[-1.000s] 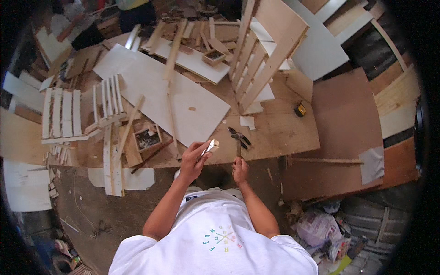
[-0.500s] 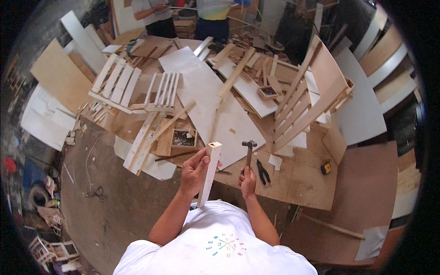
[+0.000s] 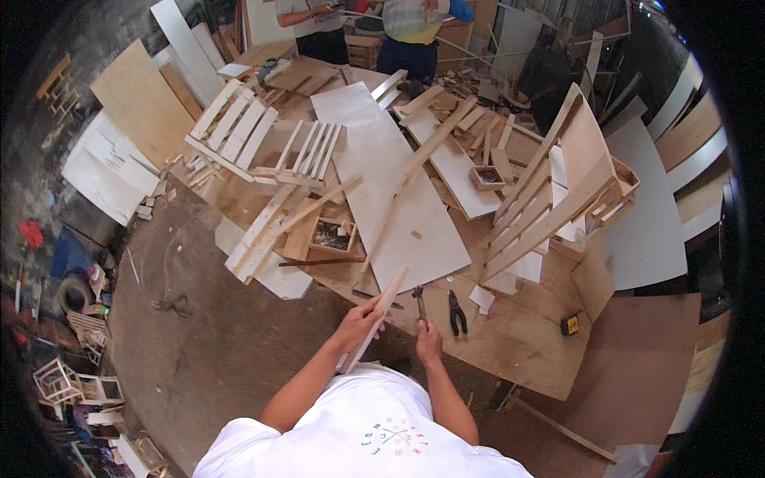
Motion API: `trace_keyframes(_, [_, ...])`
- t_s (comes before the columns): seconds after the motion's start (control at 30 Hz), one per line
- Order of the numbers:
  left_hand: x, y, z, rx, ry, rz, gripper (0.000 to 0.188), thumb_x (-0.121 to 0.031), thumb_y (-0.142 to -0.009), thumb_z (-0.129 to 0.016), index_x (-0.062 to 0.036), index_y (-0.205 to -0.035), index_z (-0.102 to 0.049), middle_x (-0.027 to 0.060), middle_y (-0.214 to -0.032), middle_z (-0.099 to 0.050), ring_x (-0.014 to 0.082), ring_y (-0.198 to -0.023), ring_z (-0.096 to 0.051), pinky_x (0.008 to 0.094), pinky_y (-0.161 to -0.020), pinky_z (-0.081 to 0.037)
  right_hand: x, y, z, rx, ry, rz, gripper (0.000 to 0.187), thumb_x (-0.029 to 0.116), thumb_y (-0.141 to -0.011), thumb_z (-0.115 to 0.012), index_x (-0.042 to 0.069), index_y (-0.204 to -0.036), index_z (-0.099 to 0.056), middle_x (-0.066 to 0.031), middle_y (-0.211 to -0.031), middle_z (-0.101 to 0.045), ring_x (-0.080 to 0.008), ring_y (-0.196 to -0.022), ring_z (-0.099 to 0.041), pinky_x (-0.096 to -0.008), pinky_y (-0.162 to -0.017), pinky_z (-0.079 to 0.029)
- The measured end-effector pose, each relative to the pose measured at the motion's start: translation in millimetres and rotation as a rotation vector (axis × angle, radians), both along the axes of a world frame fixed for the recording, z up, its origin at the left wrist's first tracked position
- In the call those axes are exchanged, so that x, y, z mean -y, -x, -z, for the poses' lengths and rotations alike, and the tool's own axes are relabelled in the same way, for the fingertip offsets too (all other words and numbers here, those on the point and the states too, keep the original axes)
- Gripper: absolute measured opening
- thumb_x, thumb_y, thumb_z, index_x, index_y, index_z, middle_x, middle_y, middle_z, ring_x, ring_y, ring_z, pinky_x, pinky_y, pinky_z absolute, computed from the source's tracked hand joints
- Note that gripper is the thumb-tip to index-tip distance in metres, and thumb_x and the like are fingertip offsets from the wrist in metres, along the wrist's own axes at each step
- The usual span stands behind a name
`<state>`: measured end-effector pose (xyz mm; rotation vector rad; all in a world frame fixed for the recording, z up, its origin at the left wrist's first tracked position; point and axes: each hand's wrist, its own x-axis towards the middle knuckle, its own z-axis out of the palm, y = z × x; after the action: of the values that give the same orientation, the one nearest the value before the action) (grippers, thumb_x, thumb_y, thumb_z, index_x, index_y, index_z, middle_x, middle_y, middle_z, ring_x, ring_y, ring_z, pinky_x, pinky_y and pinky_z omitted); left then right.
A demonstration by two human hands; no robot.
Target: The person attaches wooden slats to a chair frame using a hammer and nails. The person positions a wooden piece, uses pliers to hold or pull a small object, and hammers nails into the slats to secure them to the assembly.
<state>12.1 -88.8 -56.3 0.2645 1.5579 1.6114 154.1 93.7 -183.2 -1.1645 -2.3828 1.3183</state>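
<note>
Workshop clutter fills my view: a low plywood worktop (image 3: 510, 350) sits on a dusty concrete floor (image 3: 215, 334), buried under offcuts, a big white panel (image 3: 398, 199) lying flat across its middle, and slatted wooden frames (image 3: 239, 131) stacked toward the far left, likely kept off to the side so the near edge stays usable

From where I watch, the left hand (image 3: 360, 323) is closed around a pale wooden slat (image 3: 376, 319), gripping it partway along so that its upper end tilts up and away over the worktop's near edge while its lower end runs back toward the white shirt. Held at that slant, the slat's face is turned toward the other hand, which I judge makes it easy to reach with a tool

The right hand (image 3: 429, 341) is wrapped shut around the handle of a hammer (image 3: 419, 301), whose head points away from the body and hovers just over the worktop, just beside the slat's upper part

Dark pliers (image 3: 456, 312) lie flat on the plywood just right of the hammer, within easy reach, and a small yellow tape measure (image 3: 570, 324) rests farther right. A small open wooden box (image 3: 333, 236) holding dark bits sits beyond the left hand. Two other people stand at the far end, well apart from these hands
</note>
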Motion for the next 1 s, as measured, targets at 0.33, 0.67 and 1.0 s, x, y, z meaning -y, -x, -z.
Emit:
trace_keyframes(0.33, [63.6, 13.6, 12.9, -0.235, 0.305, -0.417, 0.053, -0.015, -0.095, -0.072, -0.0136, -0.146, -0.059, 0.002, -0.104, -0.07, 0.009, -0.086, -0.064, 0.0256, -0.074, -0.054, 1.2, 5.3, 3.9, 0.026, -0.177, 0.077, 0.044, 0.024, -0.101, -0.056, 0.0, -0.138, -0.054, -0.0281, -0.112, -0.068, -0.0458, -0.103, -0.065, -0.0533, -0.089, -0.049])
trace_keyframes(0.67, [74.6, 118.4, 42.0, -0.194, -0.019, -0.372, 0.073, 0.0, -0.092, -0.071, -0.0021, -0.157, -0.037, 0.0118, -0.141, -0.058, 0.0173, -0.123, -0.057, 0.0308, -0.104, -0.048, 19.2, 63.2, 8.3, 0.145, -0.536, 0.193, 0.051, 0.012, -0.093, -0.064, 0.007, -0.142, -0.051, -0.0267, -0.129, -0.055, -0.0431, -0.117, -0.057, -0.0498, -0.094, -0.049])
trace_keyframes(1.0, [74.3, 212.0, 22.7, -0.018, 0.094, -0.606, 0.047, -0.018, -0.082, -0.087, -0.0024, -0.116, -0.057, 0.0076, -0.101, -0.067, 0.0197, -0.086, -0.066, 0.0354, -0.07, -0.058, 91.0, 203.2, 14.7, -0.066, -0.326, -0.259, 0.02, 0.018, -0.086, -0.077, 0.003, -0.099, -0.072, -0.0198, -0.094, -0.072, -0.0392, -0.087, -0.07, -0.0468, -0.078, -0.056])
